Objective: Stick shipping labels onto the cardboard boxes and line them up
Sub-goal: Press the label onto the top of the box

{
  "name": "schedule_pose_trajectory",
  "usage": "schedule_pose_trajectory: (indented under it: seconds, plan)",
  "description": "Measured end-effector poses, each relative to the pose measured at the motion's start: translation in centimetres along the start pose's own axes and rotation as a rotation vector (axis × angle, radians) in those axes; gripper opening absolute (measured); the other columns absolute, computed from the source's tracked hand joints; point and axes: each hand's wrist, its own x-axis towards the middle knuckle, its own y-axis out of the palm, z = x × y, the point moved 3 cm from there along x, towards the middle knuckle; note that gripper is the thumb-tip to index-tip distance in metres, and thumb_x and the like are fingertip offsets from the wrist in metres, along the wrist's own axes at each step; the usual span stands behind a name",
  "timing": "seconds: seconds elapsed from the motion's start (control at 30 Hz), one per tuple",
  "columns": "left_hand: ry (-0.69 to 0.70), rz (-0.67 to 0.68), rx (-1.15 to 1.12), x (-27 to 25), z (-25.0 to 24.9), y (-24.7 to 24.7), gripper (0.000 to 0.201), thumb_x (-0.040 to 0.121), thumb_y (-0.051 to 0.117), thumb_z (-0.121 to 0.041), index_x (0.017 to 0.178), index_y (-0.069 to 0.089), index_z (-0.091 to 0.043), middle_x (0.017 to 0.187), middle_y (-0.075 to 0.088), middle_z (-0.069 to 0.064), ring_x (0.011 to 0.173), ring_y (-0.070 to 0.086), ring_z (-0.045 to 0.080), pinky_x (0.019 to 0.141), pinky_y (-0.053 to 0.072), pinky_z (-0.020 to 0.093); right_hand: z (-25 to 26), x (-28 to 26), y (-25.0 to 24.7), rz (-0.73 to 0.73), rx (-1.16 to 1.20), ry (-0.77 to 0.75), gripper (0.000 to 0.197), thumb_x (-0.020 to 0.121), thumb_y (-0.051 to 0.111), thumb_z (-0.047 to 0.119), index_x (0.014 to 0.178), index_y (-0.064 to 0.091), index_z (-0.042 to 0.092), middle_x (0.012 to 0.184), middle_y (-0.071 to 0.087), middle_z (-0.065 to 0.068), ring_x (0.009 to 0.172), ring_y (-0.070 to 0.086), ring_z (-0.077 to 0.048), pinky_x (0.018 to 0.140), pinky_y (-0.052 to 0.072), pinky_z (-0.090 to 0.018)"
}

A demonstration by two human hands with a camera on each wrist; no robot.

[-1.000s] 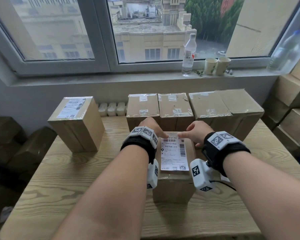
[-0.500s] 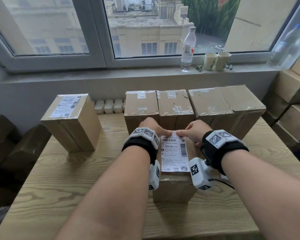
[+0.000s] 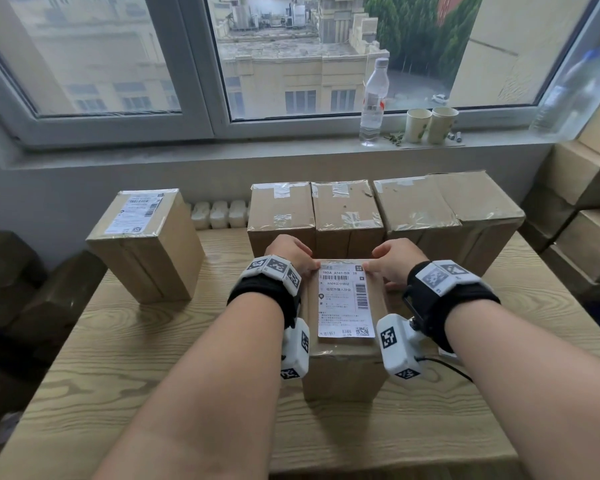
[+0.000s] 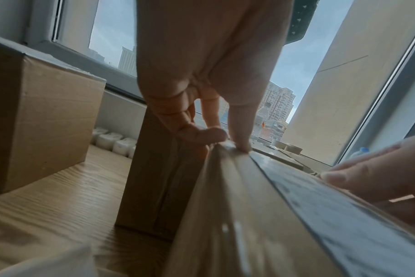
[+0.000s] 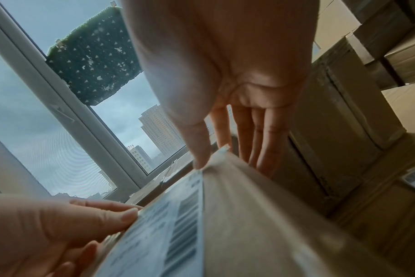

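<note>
A brown cardboard box (image 3: 343, 372) stands at the table's middle with a white shipping label (image 3: 345, 299) flat on its top. My left hand (image 3: 291, 251) is at the label's far left corner, thumb on the box top, fingers bent over the far edge (image 4: 213, 138). At the far right corner my right hand (image 3: 392, 261) presses its thumb on the label (image 5: 166, 224), its straight fingers (image 5: 261, 140) lying down the box's far side. The fingertips behind the box are hidden from the head view.
A labelled box (image 3: 146, 244) stands at the left of the wooden table (image 3: 153, 358). Unlabelled taped boxes (image 3: 347, 209) stand in a row at the back. More boxes (image 3: 586, 202) are stacked at the right. A bottle (image 3: 373, 102) and cups (image 3: 430, 124) sit on the sill.
Both hands have slid apart along the label's far edge, from its middle out to the two far corners. The box has not moved.
</note>
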Motion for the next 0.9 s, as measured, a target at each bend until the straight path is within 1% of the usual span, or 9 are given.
schedule_pose_trajectory:
  seconds: [0.1,0.2,0.3,0.4,0.47,0.57,0.63,0.77,0.9]
  plan:
    - [-0.025,-0.001,0.042,-1.1,0.4,-0.1,0.062,0.067,0.087,-0.031,0.12,0.061,-0.013,0.118,0.064,0.004,0.109,0.06,0.024,0.095,0.051,0.042,-0.1,-1.1,0.1,0.036,-0.062,-0.007,0.063,0.082,0.073,0.033,0.134,0.049,0.006,0.132,0.056,-0.01,0.115,0.058,-0.028,0.091,0.054,-0.043]
    - [-0.03,-0.008,0.063,-2.4,0.7,0.1,0.077,0.066,0.087,-0.033,0.13,0.052,-0.012,0.127,0.059,0.005,0.115,0.056,0.026,0.096,0.05,0.044,-0.2,-2.2,0.1,0.037,-0.119,-0.023,0.06,0.082,0.073,0.035,0.128,0.053,0.003,0.127,0.059,-0.013,0.113,0.059,-0.029,0.094,0.052,-0.044]
    - [-0.038,0.008,0.067,-4.0,1.0,0.3,0.078,0.064,0.088,-0.031,0.129,0.05,-0.012,0.125,0.06,0.006,0.111,0.058,0.026,0.093,0.052,0.044,-0.4,-3.5,0.0,0.043,-0.132,-0.033,0.05,0.081,0.074,0.035,0.117,0.057,0.005,0.117,0.063,-0.011,0.107,0.061,-0.028,0.091,0.054,-0.044]
    - [-0.056,0.03,0.049,-5.3,1.5,0.7,0.07,0.065,0.088,-0.029,0.122,0.051,-0.012,0.118,0.062,0.004,0.103,0.06,0.023,0.089,0.054,0.044,-0.8,-4.6,0.4,0.064,-0.126,-0.035,0.029,0.08,0.077,0.029,0.093,0.056,0.014,0.109,0.065,-0.007,0.103,0.063,-0.025,0.09,0.054,-0.043]
    - [-0.07,0.045,0.038,-6.1,2.0,0.9,0.069,0.067,0.086,-0.028,0.124,0.05,-0.012,0.118,0.061,0.003,0.102,0.058,0.022,0.09,0.054,0.043,-1.2,-5.4,0.7,0.072,-0.128,-0.035,0.029,0.079,0.077,0.028,0.081,0.05,0.019,0.107,0.065,-0.006,0.1,0.064,-0.024,0.09,0.054,-0.042]
    - [-0.077,0.061,0.038,-7.2,2.4,1.1,0.07,0.067,0.087,-0.028,0.125,0.05,-0.012,0.112,0.06,0.001,0.105,0.059,0.022,0.092,0.053,0.042,-1.6,-6.6,1.0,0.086,-0.115,-0.032,0.031,0.078,0.078,0.028,0.078,0.048,0.02,0.102,0.064,-0.005,0.097,0.065,-0.023,0.089,0.055,-0.042]
    - [-0.077,0.086,0.05,-8.0,2.5,1.2,0.069,0.066,0.088,-0.028,0.122,0.051,-0.013,0.109,0.06,0.0,0.106,0.06,0.022,0.092,0.053,0.042,-1.9,-7.0,1.2,0.103,-0.101,-0.028,0.033,0.074,0.081,0.028,0.086,0.051,0.019,0.106,0.065,-0.004,0.099,0.065,-0.023,0.089,0.055,-0.042]
    - [-0.02,0.171,0.1,-9.2,2.6,1.8,0.064,0.062,0.089,-0.026,0.118,0.059,-0.016,0.114,0.067,0.0,0.103,0.063,0.02,0.089,0.053,0.036,-2.1,-7.8,1.5,0.108,-0.112,-0.067,0.089,0.061,0.089,0.028,0.132,0.037,0.013,0.122,0.06,-0.005,0.112,0.059,-0.025,0.096,0.049,-0.045]
    - [0.068,0.21,0.115,-10.3,2.5,2.1,0.055,0.065,0.088,-0.021,0.114,0.064,-0.016,0.112,0.069,0.001,0.098,0.064,0.017,0.076,0.048,0.027,-3.6,-5.6,2.8,0.164,-0.153,-0.179,0.126,0.024,0.092,0.047,0.134,0.038,0.019,0.12,0.064,0.003,0.11,0.062,-0.018,0.1,0.047,-0.039]
